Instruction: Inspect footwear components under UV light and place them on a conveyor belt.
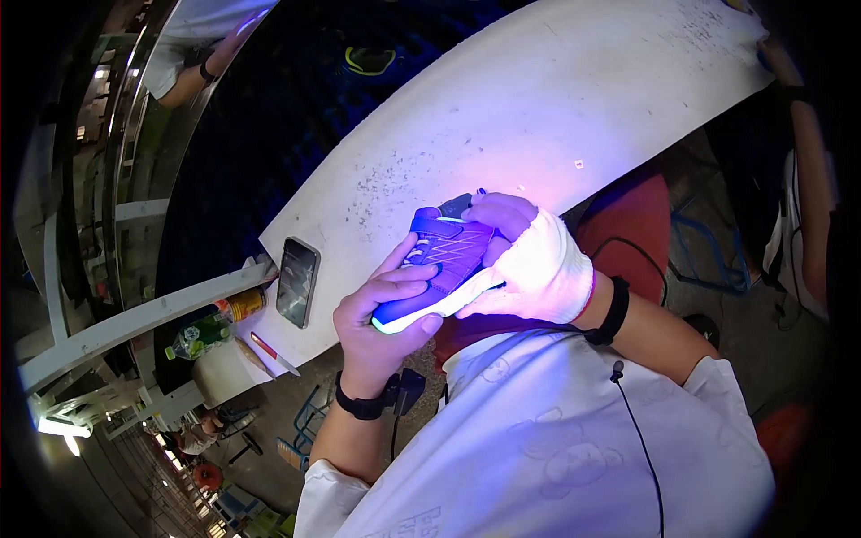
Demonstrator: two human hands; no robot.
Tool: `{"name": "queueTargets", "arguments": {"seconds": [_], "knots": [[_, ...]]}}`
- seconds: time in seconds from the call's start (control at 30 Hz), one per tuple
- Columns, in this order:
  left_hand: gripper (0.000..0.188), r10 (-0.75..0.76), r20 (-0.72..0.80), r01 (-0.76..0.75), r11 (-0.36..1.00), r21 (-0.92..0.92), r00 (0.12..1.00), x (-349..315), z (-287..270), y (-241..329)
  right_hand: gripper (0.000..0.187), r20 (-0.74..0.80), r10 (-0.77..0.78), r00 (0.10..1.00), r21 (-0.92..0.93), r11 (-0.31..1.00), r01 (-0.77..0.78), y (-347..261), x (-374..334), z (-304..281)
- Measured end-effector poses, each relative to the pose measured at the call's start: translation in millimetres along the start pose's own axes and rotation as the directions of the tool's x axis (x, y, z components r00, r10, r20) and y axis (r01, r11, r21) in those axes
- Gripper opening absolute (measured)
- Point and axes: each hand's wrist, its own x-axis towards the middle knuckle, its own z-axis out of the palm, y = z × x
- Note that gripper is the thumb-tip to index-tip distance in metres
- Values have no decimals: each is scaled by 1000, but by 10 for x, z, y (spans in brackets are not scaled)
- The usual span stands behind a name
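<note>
Both my hands hold a small purple shoe [453, 255] with a strap, light zigzag stitching and a pale sole, raised above the white table [421, 143]. My bare left hand [381, 300] is closed around the toe end, its thumb along the sole and fingers over the upper. At the other end, my right hand [534, 260], in a white glove that leaves fingers bare, grips the shoe near its opening. A dark grey piece [456, 205] shows beside the right fingertips; I cannot tell what it is. Violet light falls on the shoe, glove and table.
Left on the table lie a phone [299, 282], a red pen-like tool [273, 352], a wooden-handled tool [255, 356], a green bottle [199, 336] and an orange container [242, 305]. Beyond the table, a dark belt [287, 117] carries another shoe [369, 60]. A person's arm [807, 170] is at right.
</note>
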Motion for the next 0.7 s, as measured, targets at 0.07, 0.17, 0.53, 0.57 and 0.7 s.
{"name": "queueTargets", "arguments": {"seconds": [0.07,0.17,0.53,0.57,0.7], "knots": [[44,-113,23,112,993,34,993,-38,-81,38,56,-10,-37,999,8,999,37,75,-75,145],[74,-427,-1,423,896,-130,904,-8,-27,170,61,-5,-91,996,21,996,91,138,-126,336],[97,-468,-157,492,797,351,870,-93,261,116,57,-175,-229,958,-100,972,214,197,-245,627],[97,-462,-159,487,803,344,873,-82,258,112,57,-169,-236,957,-107,970,220,195,-256,615],[95,-441,169,415,894,166,882,82,-103,352,54,-260,-90,961,34,994,102,172,-375,530]]}}
